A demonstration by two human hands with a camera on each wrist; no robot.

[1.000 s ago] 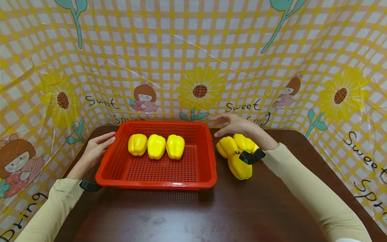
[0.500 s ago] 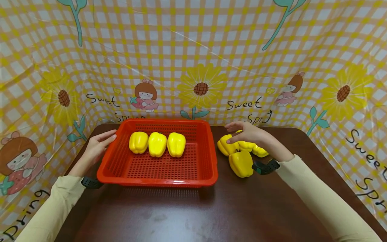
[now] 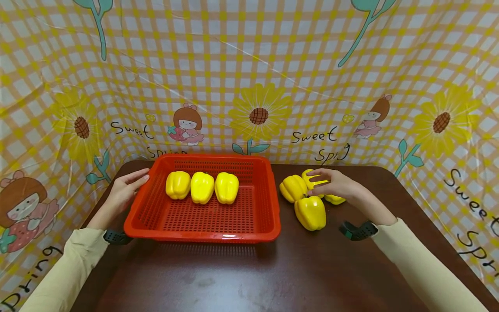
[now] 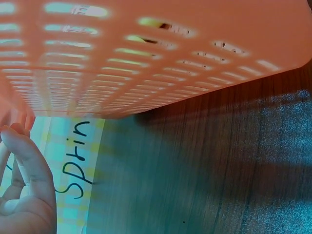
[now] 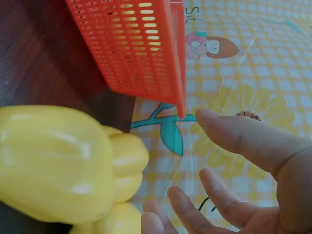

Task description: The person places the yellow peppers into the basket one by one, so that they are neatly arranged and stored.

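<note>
A checked cloth (image 3: 249,52), printed with sunflowers, cartoon figures and the lettering "Sweet", hangs behind the work and down both sides. In front of it lies a dark brown table (image 3: 218,281) with a pale patch of glare near its front. A red perforated basket (image 3: 202,236) stands towards the back of the table, left of centre. A beige sleeve (image 3: 425,264) reaches in from the right and another beige sleeve (image 3: 66,268) from the left. The left hand (image 3: 122,193) is at the left rim of the basket, fingertips against it; whether they pinch the rim or merely touch it, I cannot tell. The right hand (image 3: 339,184) is open, fingers spread and holding nothing, above the loose peppers. Three yellow peppers (image 3: 202,188) sit in a row inside the basket, towards its back, with bare mesh floor in front. Four more lie clustered outside, just right of the basket, whose right wall stands between the two groups: a left pepper (image 3: 293,188), a near pepper (image 3: 310,213), a back pepper (image 3: 308,177) partly covered by the fingers, and a far-right pepper (image 3: 336,199) mostly hidden beneath the hand. Smaller are the wristbands, a dark left one (image 3: 117,237) and a dark right one (image 3: 356,231).
</note>
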